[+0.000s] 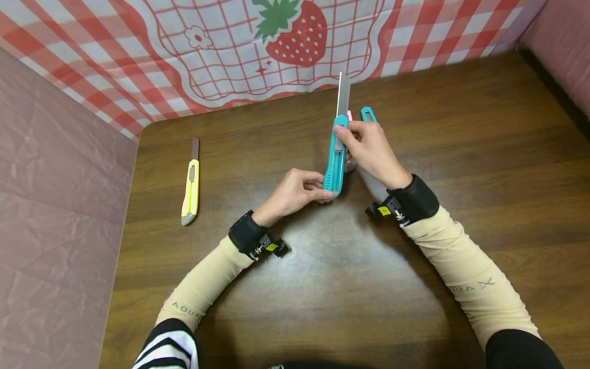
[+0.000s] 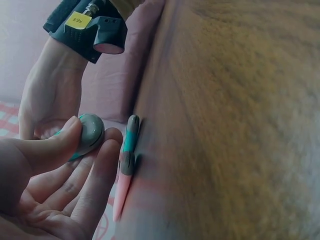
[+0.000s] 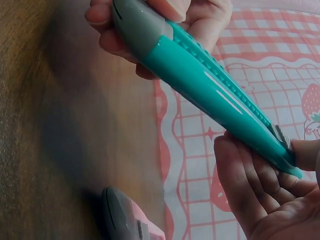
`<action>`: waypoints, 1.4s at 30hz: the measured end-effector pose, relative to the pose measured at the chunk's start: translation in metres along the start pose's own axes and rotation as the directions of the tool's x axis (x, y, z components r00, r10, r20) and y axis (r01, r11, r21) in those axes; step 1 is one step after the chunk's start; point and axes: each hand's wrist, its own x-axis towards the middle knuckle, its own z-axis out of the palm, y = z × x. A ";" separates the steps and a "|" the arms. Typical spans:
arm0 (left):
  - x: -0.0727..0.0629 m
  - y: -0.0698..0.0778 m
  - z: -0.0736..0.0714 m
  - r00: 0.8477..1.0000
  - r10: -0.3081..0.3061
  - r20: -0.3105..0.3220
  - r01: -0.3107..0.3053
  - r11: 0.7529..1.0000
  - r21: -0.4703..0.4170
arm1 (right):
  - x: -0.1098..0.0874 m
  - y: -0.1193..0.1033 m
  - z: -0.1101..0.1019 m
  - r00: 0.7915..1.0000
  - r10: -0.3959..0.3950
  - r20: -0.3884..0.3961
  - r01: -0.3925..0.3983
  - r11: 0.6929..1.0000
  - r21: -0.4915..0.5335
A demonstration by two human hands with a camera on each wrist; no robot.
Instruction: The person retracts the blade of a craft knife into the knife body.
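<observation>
A teal utility knife (image 1: 335, 164) is held up off the table, its long silver blade (image 1: 343, 95) extended toward the cloth. My left hand (image 1: 295, 192) pinches its grey end cap (image 2: 90, 132) between thumb and fingers. Near the blade end, my right hand (image 1: 373, 154) grips the body, with the thumb by the slider (image 3: 281, 136). Partly hidden behind this knife and my right hand lies a pink utility knife (image 3: 145, 220). A second teal utility knife (image 1: 367, 114) lies just beyond my right hand, mostly covered by it in the head view.
On the left of the brown wooden table (image 1: 313, 287) lies a yellow utility knife (image 1: 190, 195), its blade out. A red-and-white checked cloth with a strawberry print (image 1: 299, 36) hangs along the far edge. Pink fabric (image 1: 60, 205) stands at the left side, with more at the far right.
</observation>
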 end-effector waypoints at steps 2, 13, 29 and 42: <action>0.000 0.000 0.000 1.000 0.000 -0.007 0.000 1.000 0.003 | 0.000 0.000 0.000 1.000 0.002 0.005 -0.002 1.000 -0.003; 0.001 -0.002 0.001 1.000 0.001 -0.023 0.000 0.999 0.052 | -0.001 0.000 0.001 1.000 -0.005 0.019 0.005 1.000 -0.015; 0.002 -0.004 0.002 1.000 -0.012 -0.025 0.013 0.999 0.039 | -0.002 -0.002 0.000 0.999 0.003 0.034 -0.001 0.999 -0.047; 0.002 -0.004 -0.001 0.999 0.010 -0.043 -0.008 0.999 0.032 | -0.001 -0.001 0.001 0.999 0.005 0.043 -0.004 1.000 -0.017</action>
